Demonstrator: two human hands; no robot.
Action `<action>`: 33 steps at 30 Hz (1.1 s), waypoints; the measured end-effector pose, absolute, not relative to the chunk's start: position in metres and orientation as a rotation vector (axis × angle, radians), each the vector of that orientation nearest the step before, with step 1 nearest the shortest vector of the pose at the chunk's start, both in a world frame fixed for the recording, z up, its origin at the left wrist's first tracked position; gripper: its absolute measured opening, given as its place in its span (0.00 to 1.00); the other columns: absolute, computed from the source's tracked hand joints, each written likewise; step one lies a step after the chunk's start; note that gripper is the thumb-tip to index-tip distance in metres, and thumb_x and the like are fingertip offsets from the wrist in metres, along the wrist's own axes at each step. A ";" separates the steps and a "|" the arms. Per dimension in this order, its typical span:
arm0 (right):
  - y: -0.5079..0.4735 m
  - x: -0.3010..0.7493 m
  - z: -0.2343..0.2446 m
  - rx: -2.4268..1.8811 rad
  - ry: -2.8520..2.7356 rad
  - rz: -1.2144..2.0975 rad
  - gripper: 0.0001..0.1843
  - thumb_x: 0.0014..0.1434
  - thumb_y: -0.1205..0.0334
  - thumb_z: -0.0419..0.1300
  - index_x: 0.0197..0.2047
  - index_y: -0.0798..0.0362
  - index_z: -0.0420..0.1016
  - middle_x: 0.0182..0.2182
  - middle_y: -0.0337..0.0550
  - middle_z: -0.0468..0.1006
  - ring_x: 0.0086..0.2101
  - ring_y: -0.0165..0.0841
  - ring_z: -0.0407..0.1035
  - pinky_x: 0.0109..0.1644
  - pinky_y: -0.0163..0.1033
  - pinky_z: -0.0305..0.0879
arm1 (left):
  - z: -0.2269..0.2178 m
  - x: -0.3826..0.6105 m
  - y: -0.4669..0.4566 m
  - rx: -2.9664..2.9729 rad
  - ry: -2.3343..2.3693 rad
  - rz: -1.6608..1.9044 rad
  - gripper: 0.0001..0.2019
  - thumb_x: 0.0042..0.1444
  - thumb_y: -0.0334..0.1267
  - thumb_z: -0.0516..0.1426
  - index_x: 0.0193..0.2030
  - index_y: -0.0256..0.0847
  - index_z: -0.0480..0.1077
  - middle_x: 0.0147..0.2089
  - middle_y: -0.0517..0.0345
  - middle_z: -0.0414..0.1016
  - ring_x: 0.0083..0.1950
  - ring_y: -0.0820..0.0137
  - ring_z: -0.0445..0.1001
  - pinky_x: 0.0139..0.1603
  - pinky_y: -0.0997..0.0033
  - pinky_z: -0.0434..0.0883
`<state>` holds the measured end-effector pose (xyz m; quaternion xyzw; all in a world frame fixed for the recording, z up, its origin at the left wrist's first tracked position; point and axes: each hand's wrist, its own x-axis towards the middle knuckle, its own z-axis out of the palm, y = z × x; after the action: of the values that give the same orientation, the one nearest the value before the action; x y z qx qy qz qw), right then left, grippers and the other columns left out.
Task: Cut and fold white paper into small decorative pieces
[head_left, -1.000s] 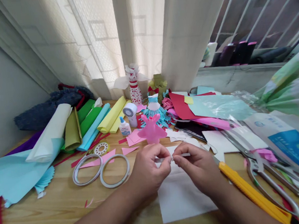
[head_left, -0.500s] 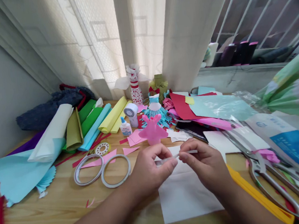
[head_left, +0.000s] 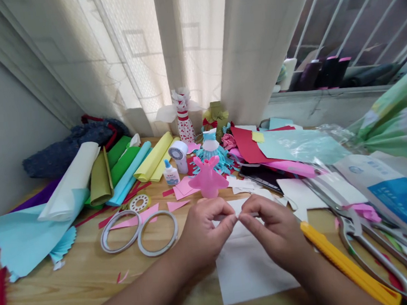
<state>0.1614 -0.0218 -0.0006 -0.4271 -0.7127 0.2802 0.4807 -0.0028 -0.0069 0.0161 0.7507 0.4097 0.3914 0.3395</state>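
Above a sheet of white paper (head_left: 253, 272), my left hand (head_left: 207, 229) and my right hand (head_left: 274, 232) pinch a thin white strip, with their fingertips almost touching. Most of the strip is hidden behind the fingers. Directly beyond the hands stands a pink paper dress shape (head_left: 209, 180) with pointed side flaps. White paper scraps (head_left: 242, 183) and a dark phone (head_left: 263, 178) lie past my right hand. To the right of my right forearm rests a yellow utility knife (head_left: 338, 257).
Two tape rings (head_left: 176, 227) and a small tape roll (head_left: 140, 203) lie left of my hands. A glue bottle (head_left: 171, 174) stands behind them. Coloured paper rolls (head_left: 126, 172) fill the left back. Large scissors (head_left: 354, 226) and a blue-white packet (head_left: 394, 191) occupy the right.
Both hands' fingertips have come closer together, covering most of the white strip. My right hand has turned slightly inward, showing more of the yellow utility knife.
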 end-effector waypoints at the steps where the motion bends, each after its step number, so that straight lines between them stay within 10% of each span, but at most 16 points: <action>1: -0.022 0.162 -0.001 -1.056 -1.722 0.673 0.09 0.58 0.63 0.57 0.26 0.52 0.66 0.23 0.38 0.68 0.25 0.29 0.62 0.30 0.35 0.59 | 0.016 -0.003 -0.007 1.968 1.057 1.016 0.08 0.53 0.32 0.56 0.23 0.38 0.68 0.23 0.63 0.69 0.27 0.74 0.65 0.32 0.75 0.61; 33: -0.016 0.164 -0.008 -1.118 -1.465 0.982 0.09 0.55 0.58 0.61 0.27 0.53 0.70 0.22 0.37 0.70 0.25 0.29 0.63 0.29 0.34 0.61 | 0.014 -0.006 -0.003 1.721 1.043 0.930 0.08 0.53 0.35 0.56 0.26 0.36 0.68 0.25 0.60 0.68 0.29 0.74 0.66 0.30 0.76 0.63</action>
<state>0.1644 -0.0160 -0.0081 -0.4630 -0.6064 0.4065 0.5027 -0.0060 -0.0027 0.0145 0.6949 0.4211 0.3755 0.4458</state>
